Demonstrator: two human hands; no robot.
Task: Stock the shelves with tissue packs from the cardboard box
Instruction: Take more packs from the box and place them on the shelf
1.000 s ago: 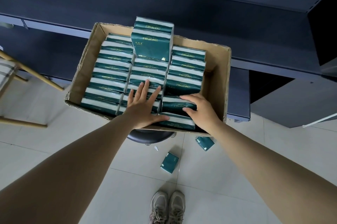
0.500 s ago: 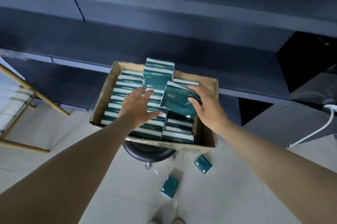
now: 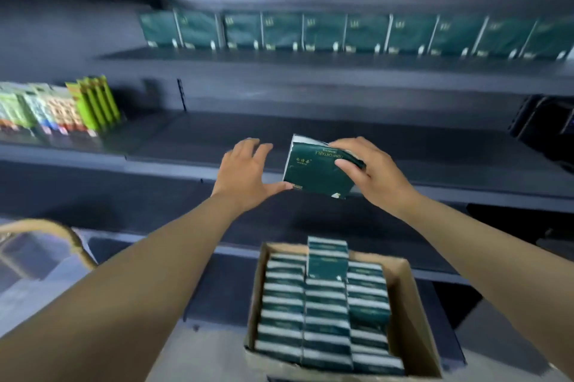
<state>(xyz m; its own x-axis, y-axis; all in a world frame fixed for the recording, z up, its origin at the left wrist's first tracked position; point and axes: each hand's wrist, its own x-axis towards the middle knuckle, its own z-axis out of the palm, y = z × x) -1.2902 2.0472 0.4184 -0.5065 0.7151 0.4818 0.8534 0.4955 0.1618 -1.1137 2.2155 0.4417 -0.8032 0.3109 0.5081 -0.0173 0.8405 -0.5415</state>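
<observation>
My right hand (image 3: 371, 175) is shut on a dark green tissue pack (image 3: 313, 170), held in the air in front of the middle shelf (image 3: 186, 161). My left hand (image 3: 247, 176) is spread open beside it, its thumb touching the pack's lower left corner. Below, the cardboard box (image 3: 413, 304) holds several rows of the same green and white packs (image 3: 326, 313), one standing taller at the back. A row of several packs (image 3: 341, 32) stands along the upper shelf (image 3: 279, 69).
Colourful packaged goods (image 3: 59, 108) fill the left end of the middle shelf. A dark box-like object (image 3: 546, 123) sits at its right end. A curved wooden piece (image 3: 46, 232) shows at the lower left. The view is blurred.
My right hand lifted a pack out of the box and up to shelf height. My left hand left the box and rose beside it. My view tilted up from the floor to the shelves.
</observation>
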